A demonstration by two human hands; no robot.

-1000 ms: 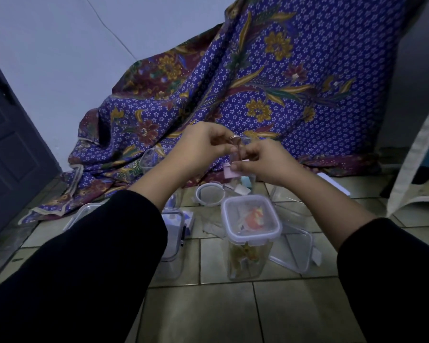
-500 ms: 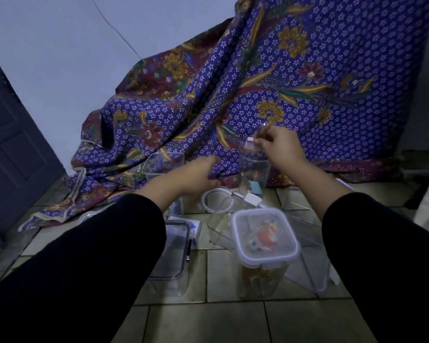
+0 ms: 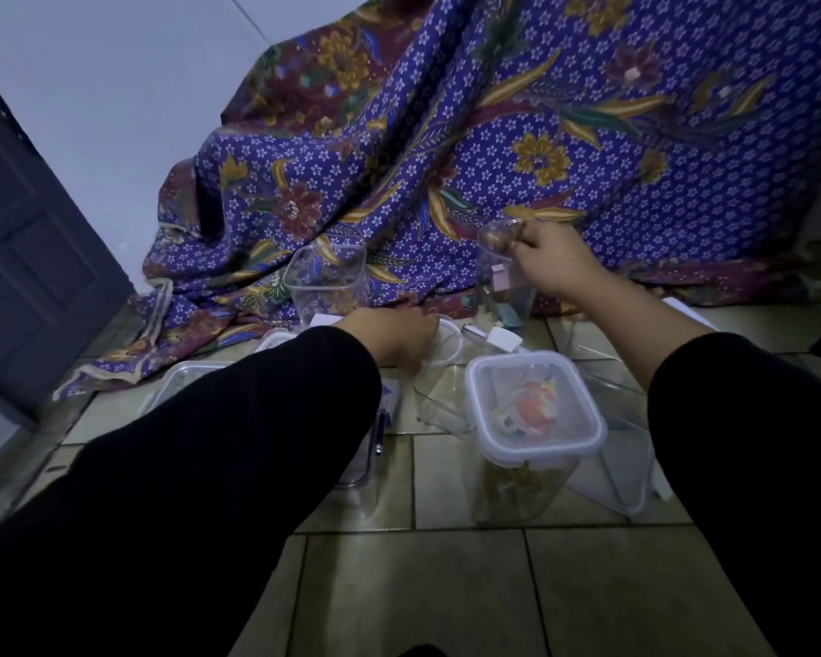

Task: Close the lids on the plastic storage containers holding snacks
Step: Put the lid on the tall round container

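Note:
My right hand curls its fingers over the rim of a tall clear container standing by the cloth, with a pink packet inside it. On the floor, my left hand lies across the left part of a round white-rimmed lid, its fingertips hidden. Nearer to me stands a square container with its white-rimmed lid on and orange snacks inside. An open, clear square container stands further back.
A loose clear lid lies right of the lidded container, and a clear box lies partly under my left sleeve. A patterned purple cloth drapes behind, with a dark door at the left. The floor is tiled.
My hands have parted. The right one went to the tall container's rim and the pink packet now sits inside. The left one dropped to the round lid on the floor.

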